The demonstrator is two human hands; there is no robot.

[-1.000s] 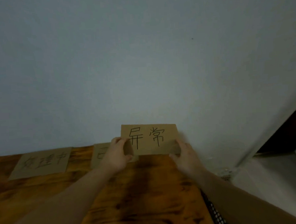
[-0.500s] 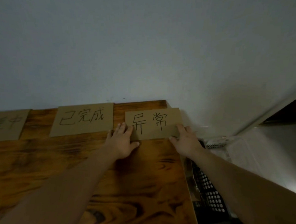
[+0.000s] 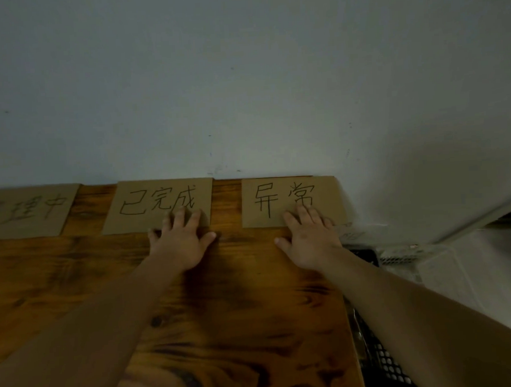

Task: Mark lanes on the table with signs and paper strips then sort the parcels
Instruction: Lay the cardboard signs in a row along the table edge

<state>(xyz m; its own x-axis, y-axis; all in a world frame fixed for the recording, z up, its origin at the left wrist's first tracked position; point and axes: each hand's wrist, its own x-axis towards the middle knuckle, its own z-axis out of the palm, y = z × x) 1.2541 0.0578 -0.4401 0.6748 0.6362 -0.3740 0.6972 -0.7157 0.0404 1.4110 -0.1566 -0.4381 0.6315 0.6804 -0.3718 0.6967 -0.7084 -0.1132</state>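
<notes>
Three brown cardboard signs with black handwritten characters lie flat along the far edge of the wooden table (image 3: 239, 297), against the wall. The left sign (image 3: 27, 211) is cut off by the frame edge. The middle sign (image 3: 148, 205) has my left hand (image 3: 181, 241) flat beside it, fingertips resting on its lower right corner. The right sign (image 3: 278, 198) sits at the table's far right corner, and my right hand (image 3: 308, 238) lies flat with fingers spread over its lower edge. Neither hand grips anything. No parcels or paper strips are visible.
A plain pale wall (image 3: 243, 90) rises right behind the signs. Beyond the table's right edge, a black perforated basket (image 3: 378, 361) stands below table height, with a white surface (image 3: 460, 286) farther right.
The right sign, held upright in both hands a second ago, now lies flat at the table's far right corner. My left hand has shifted over to the middle sign; my right palm presses the right sign.
</notes>
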